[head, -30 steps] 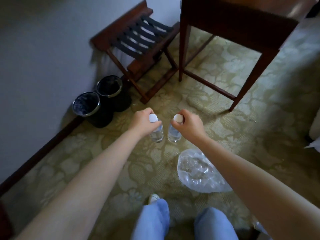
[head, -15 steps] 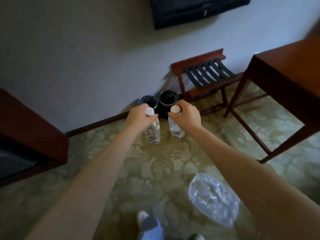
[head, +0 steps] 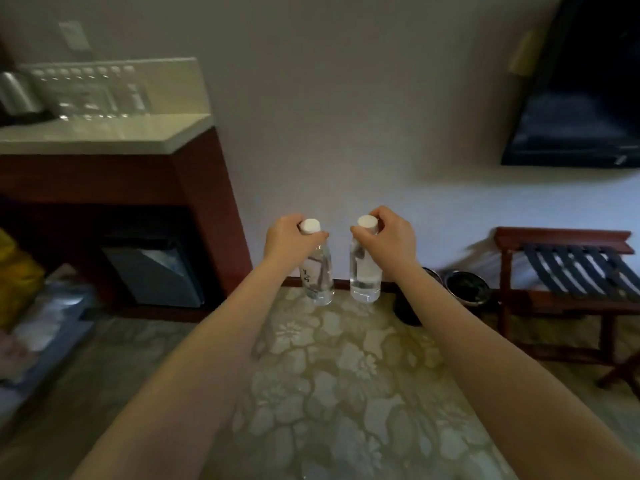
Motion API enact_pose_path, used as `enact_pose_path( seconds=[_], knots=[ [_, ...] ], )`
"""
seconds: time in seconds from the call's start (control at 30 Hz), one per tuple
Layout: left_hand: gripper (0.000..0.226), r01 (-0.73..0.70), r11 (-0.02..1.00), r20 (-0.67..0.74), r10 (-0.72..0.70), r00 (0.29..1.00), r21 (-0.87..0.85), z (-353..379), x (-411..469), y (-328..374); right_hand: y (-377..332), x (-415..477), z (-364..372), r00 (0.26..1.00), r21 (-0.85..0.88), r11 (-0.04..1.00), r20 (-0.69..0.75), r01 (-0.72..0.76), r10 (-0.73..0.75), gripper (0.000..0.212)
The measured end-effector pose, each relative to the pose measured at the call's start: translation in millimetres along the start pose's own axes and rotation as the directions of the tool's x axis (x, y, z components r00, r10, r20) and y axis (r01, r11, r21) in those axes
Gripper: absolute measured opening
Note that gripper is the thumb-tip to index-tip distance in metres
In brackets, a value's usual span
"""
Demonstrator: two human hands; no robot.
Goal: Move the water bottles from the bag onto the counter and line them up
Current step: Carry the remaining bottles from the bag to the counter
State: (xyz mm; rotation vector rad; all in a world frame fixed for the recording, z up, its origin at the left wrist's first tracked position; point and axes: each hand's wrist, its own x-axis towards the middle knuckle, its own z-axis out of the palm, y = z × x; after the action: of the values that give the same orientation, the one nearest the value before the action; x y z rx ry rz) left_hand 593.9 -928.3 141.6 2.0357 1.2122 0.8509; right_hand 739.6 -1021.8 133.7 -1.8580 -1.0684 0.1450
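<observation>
Pale counter carries a blurred row of clear bottles.

Two clear plastic bottles. The left bottle is see-through and glossy, with dark print on its side. The right bottle is just as clear and smooth, with light glinting through it. The left cap and right cap are white plastic, matt. The carpet looks soft, a floral pattern in dull olive and cream, with no sheen. The wall is matt paint. The counter has a pale polished top, stone-like and catching a shine. The cabinet under it is smooth reddish-brown wood. The vessel looks like brushed metal. The television screen is glossy black. The luggage rack is dark varnished wood with dark cloth-like straps.
</observation>
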Motion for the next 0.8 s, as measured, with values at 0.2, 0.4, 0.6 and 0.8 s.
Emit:
enact_pose_path(
  seconds=[0.2,0.4,0.6,0.8],
  knots=[
    [0.023,0.045,0.999,-0.225,-0.045,0.973,-0.008,-109,62,-63,-99,44,100,0.988,0.064,0.987,0.028,0.147,-0.149,0.021],
    [0.028,0.052,0.998,-0.306,-0.035,0.951,0.046,-194,154,-118,-170,112,198,0.955,0.160,0.946,0.047,0.284,-0.294,0.023],
    [0.028,0.009,0.989,-0.312,0.038,0.949,0.147,-257,273,-154,-224,214,302,0.931,0.331,0.878,-0.005,0.346,-0.365,0.027],
    [0.039,-0.024,0.971,-0.337,0.105,0.936,0.237,-327,383,-178,-294,321,393,0.923,0.364,0.854,-0.039,0.371,-0.384,0.029]
  ],
)
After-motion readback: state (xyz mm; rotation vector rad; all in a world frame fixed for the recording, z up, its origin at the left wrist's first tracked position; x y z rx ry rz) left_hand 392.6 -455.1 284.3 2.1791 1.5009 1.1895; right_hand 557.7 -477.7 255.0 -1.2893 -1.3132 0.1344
